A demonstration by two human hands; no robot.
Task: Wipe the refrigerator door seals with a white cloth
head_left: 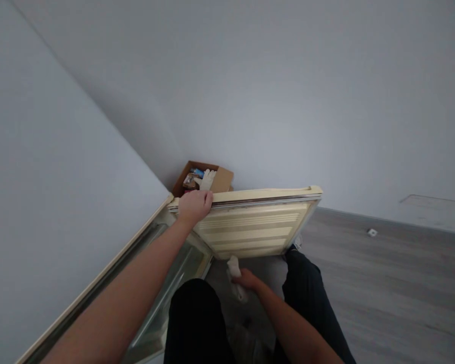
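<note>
A cream-coloured door [250, 227], ribbed on its inner side and looking like a freezer or fridge door, stands swung open from a white cabinet [79, 192]. My left hand [195, 205] is wrapped over the door's top edge, near the hinge side. Low down, close to the door's bottom edge, my right hand [246, 279] grips a whitish cloth [235, 288]. Whether the cloth touches the door I cannot tell. Glass or clear plastic fronts [174, 283] show inside the cabinet, partly hidden by my left arm.
Behind the door, in the corner by the wall, sits an open cardboard box [222, 178] with white gloves [207, 179] and small packages. Wall [288, 101] runs along the back. On the grey wood-look floor [382, 283] lies a small white object [372, 232]. My knees flank the right hand.
</note>
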